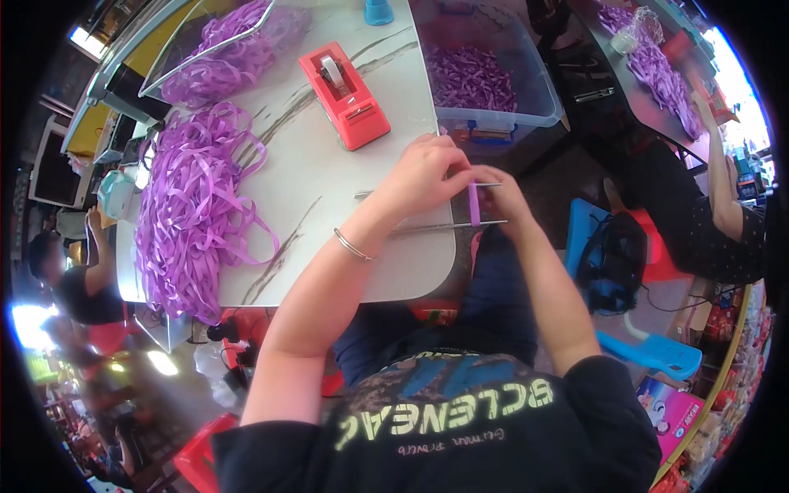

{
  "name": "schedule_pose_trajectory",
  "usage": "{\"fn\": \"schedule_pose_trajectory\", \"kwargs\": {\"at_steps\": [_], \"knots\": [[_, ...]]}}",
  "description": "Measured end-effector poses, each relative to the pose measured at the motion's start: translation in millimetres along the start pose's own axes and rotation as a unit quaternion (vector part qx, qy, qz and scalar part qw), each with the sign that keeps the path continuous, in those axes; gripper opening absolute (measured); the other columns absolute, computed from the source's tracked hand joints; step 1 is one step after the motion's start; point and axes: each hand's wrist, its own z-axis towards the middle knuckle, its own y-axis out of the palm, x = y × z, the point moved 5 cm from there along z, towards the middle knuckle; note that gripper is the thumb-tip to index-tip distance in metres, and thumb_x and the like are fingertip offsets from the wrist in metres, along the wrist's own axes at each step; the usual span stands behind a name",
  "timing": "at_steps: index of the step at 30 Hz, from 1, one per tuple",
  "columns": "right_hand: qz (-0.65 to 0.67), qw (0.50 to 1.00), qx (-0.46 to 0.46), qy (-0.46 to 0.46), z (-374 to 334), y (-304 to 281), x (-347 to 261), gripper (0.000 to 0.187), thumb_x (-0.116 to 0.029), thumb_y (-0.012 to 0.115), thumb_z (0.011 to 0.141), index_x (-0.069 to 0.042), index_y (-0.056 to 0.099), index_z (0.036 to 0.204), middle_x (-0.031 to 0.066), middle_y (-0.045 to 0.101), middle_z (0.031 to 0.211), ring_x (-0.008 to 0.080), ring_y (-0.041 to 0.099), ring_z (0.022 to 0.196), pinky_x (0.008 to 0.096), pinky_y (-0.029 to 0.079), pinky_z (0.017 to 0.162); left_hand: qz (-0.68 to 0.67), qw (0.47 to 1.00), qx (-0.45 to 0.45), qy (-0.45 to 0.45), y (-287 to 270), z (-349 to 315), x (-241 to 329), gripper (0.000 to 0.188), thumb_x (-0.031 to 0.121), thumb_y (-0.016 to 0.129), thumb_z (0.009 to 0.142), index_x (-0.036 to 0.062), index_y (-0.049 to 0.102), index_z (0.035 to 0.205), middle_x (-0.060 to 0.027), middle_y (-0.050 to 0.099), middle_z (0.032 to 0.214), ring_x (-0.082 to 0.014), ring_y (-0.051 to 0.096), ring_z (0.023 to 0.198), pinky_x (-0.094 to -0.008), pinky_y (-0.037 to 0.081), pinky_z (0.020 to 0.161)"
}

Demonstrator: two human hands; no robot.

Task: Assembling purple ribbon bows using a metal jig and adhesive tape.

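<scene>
Two thin metal rods (448, 226) reach past the table's right edge, and a short band of purple ribbon (474, 205) is looped around them. My left hand (431, 171) is closed above the rods, thumb and fingers pinched on the ribbon, of which a scrap shows at the fingertips. Close against it, my right hand (503, 197) curls in from the right at the rod ends, its fingers bent at the ribbon. The overlapping fingers hide the exact grip. A large heap of loose purple ribbon (193, 205) lies on the table's left side.
On the white marbled table (312, 275) stands a red tape dispenser (343, 94). A clear bin (538, 115) beside the table holds small purple ribbon pieces. More ribbon fills a clear container (222, 53) at the far left. Another person (715, 197) sits at a table on the right.
</scene>
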Motion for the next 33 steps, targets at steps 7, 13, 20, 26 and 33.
{"fn": "schedule_pose_trajectory", "kwargs": {"at_steps": [7,13,20,26,33], "knots": [[0.127,0.992,-0.022,-0.017,-62,22,36,0.01,-0.017,0.057,0.086,-0.007,0.058,0.089,-0.0013,0.059,0.077,0.0035,0.051,0.064,0.0149,0.036,0.052,0.033,0.998,-0.047,0.004,1,-1,3,0.015,0.019,0.063,0.074,0.0056,0.068,0.077,-0.0075,0.054,0.077,-0.0241,0.049,0.08,-0.0341,0.041,0.072],[0.183,0.983,0.021,-0.024,-82,32,25,0.01,-0.013,0.061,0.083,-0.006,0.056,0.089,0.0026,0.061,0.084,0.0067,0.056,0.071,0.0158,0.038,0.055,0.046,0.997,-0.056,-0.006,1,-2,2,0.016,0.02,0.063,0.075,0.0058,0.067,0.081,-0.0093,0.055,0.079,-0.0254,0.049,0.083,-0.0344,0.04,0.076],[0.096,0.994,0.034,0.042,-93,29,11,0.015,-0.018,0.062,0.083,-0.007,0.058,0.093,0.0012,0.062,0.08,0.0059,0.056,0.067,0.0166,0.038,0.054,-0.321,0.928,-0.093,-0.165,-17,-41,51,0.029,0.025,0.048,0.09,0.0013,0.052,0.106,-0.0015,0.051,0.076,-0.0092,0.047,0.071,-0.0223,0.04,0.065],[0.081,0.995,-0.025,0.059,-94,32,4,0.014,-0.021,0.061,0.083,-0.008,0.058,0.088,-0.0007,0.059,0.069,0.0048,0.054,0.059,0.0171,0.036,0.05,-0.659,0.658,-0.072,-0.357,33,-114,70,0.045,0.034,0.035,0.095,0.0023,0.037,0.127,-0.0015,0.049,0.077,-0.01,0.045,0.063,-0.0209,0.036,0.056],[0.048,0.996,-0.04,0.058,-90,28,5,0.014,-0.021,0.059,0.085,-0.008,0.057,0.089,-0.0019,0.057,0.064,0.0053,0.053,0.053,0.0171,0.036,0.048,-0.712,0.585,-0.022,-0.387,61,-109,79,0.061,0.048,0.028,0.093,0.0098,0.013,0.138,-0.0025,0.047,0.08,-0.0119,0.043,0.059,-0.0229,0.036,0.055]]}}
